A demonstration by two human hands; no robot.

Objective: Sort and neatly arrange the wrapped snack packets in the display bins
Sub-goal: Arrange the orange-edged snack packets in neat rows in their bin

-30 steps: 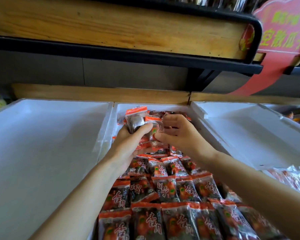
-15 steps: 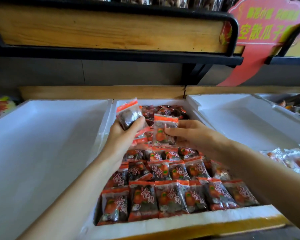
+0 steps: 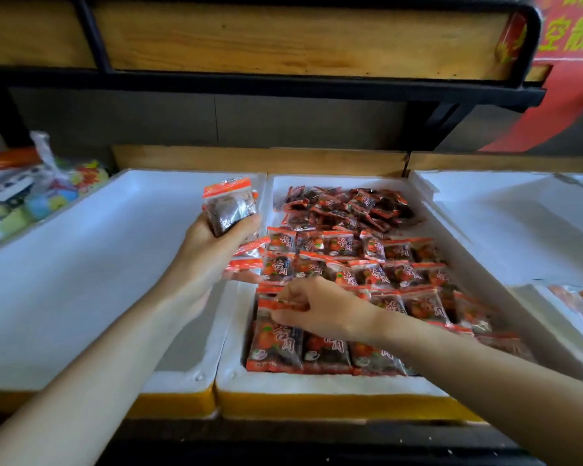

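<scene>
Nearest you, the white foam middle bin shows its front rim, and just behind that rim lies the front packet, flat in the bin's near left corner. Your right hand reaches in over the front row. Its fingers are curled, and thumb and fingertips pinch the orange top edge of that front packet.

Beyond your right hand, the rows of packets lie flat and overlapping, orange edges pointing away from you, across the middle of the bin.

Your left hand hovers above the wall between the middle bin and the empty-looking white left bin. Its fingers and thumb wrap round a stack of packets, held upright with the orange edge on top. A few blurred orange edges show below its fingers; you cannot tell whether it grips those too.

At the far end of the middle bin sits a loose heap of the same packets, jumbled. The right bin lies beside it. Colourful packages sit far left. Above everything run the wooden shelf and a red sign.
</scene>
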